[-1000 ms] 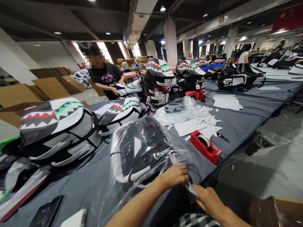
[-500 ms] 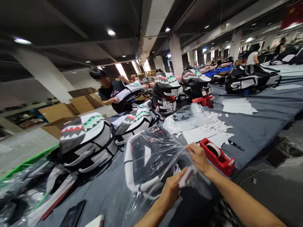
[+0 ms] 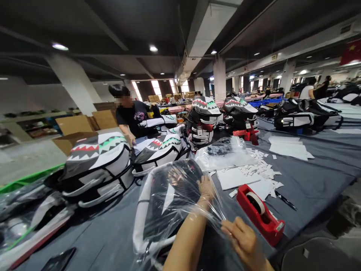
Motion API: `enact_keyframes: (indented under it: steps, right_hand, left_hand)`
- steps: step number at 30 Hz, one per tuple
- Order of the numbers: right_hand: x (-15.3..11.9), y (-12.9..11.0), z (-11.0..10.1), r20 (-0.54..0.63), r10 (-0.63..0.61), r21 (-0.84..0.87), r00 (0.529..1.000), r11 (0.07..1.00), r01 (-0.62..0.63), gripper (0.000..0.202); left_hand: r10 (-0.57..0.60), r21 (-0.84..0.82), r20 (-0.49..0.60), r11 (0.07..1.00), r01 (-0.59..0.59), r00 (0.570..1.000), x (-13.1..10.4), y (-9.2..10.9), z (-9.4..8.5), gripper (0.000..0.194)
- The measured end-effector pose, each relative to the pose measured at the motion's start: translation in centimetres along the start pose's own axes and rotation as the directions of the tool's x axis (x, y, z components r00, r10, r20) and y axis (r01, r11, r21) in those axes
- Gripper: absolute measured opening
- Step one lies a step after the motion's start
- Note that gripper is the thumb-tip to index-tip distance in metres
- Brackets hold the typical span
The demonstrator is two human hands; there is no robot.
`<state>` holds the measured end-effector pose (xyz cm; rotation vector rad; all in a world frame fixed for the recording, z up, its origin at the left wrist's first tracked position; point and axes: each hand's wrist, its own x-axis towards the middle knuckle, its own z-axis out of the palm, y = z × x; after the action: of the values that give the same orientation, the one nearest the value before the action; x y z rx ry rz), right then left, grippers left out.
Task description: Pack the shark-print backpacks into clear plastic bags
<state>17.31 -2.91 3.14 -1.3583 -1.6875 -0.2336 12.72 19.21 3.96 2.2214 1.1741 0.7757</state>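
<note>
A black backpack (image 3: 160, 192) with white straps lies on the table in front of me inside a clear plastic bag (image 3: 180, 210). My left hand (image 3: 205, 188) reaches into the bag, its fingers stretched out over the upper part of the backpack. Pinched in my right hand (image 3: 241, 237) is the gathered edge of the bag, pulled taut towards me. To the right of that hand stands a red tape dispenser (image 3: 259, 214) with a roll in it. The lower end of the backpack is partly hidden by my left forearm.
Shark-mouth backpacks (image 3: 97, 165) stand at the left, with more stacked (image 3: 203, 120) farther back. White paper slips (image 3: 261, 165), a pen (image 3: 285, 199) and a flat plastic bag (image 3: 222, 150) lie beyond. A phone (image 3: 60, 259) is near the front. Across the table a co-worker (image 3: 132, 116) handles a backpack.
My left hand, which held a small pale piece, has moved forward into the bag over the backpack. My right hand has drawn back towards me with the bag's edge. The view has shifted.
</note>
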Motion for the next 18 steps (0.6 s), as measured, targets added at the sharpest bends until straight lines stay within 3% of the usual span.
enact_keyframes:
  steps: [3,6,9,10,11,12,13,14,15,16,18]
  right_hand:
    - [-1.7,1.7,-0.2,0.026,0.109,-0.080,0.994,0.991,-0.106,0.031]
    - [-3.3,4.1,-0.8,0.016,0.370,-0.113,0.929,0.924,-0.366,0.022]
    - [-5.5,5.4,-1.6,0.083,0.523,-0.015,0.848,0.852,-0.524,0.021]
    - [-6.4,5.4,-1.7,0.110,0.560,0.019,0.821,0.825,-0.565,0.024]
    - [-7.3,5.2,-1.9,0.134,0.590,0.045,0.796,0.799,-0.600,0.027]
    - [-8.1,4.7,-1.9,0.151,0.614,0.063,0.775,0.776,-0.627,0.031]
    - [-8.8,4.1,-1.9,0.159,0.630,0.074,0.760,0.760,-0.646,0.035]
    - [-9.3,3.4,-1.9,0.160,0.640,0.078,0.751,0.751,-0.656,0.039]
    - [-9.6,2.8,-1.9,0.159,0.643,0.076,0.749,0.748,-0.659,0.043]
    - [-9.6,2.2,-1.9,0.161,0.639,0.069,0.752,0.753,-0.655,0.046]
    - [-8.9,1.7,-2.1,0.171,0.624,0.049,0.763,0.768,-0.639,0.052]
  left_hand:
    - [-0.032,0.022,-0.031,0.999,0.032,0.999,0.4,0.9,-0.2,0.034]
    - [-0.017,0.012,-0.012,1.000,0.017,1.000,-3.2,1.6,0.2,0.049]
    - [0.133,0.004,0.103,0.991,-0.134,0.986,-12.4,1.2,0.6,0.053]
    - [0.287,0.013,0.181,0.956,-0.294,0.941,-16.3,0.7,0.4,0.052]
    - [0.445,0.027,0.244,0.885,-0.464,0.862,-20.2,0.0,-0.2,0.052]
    - [0.525,0.088,0.222,0.828,-0.553,0.821,-23.8,-0.9,-1.0,0.049]
    - [0.568,0.212,0.145,0.782,-0.586,0.810,-27.0,-2.0,-2.3,0.048]
    - [0.591,0.357,0.011,0.751,-0.555,0.807,-29.5,-3.2,-3.9,0.049]
    - [0.542,0.491,-0.219,0.780,-0.388,0.811,-31.3,-4.6,-5.7,0.046]
    - [0.451,0.559,-0.424,0.813,-0.164,0.785,-32.4,-6.0,-7.7,0.040]
    - [0.180,0.470,-0.703,0.843,0.260,0.688,-33.1,-8.8,-11.5,0.030]
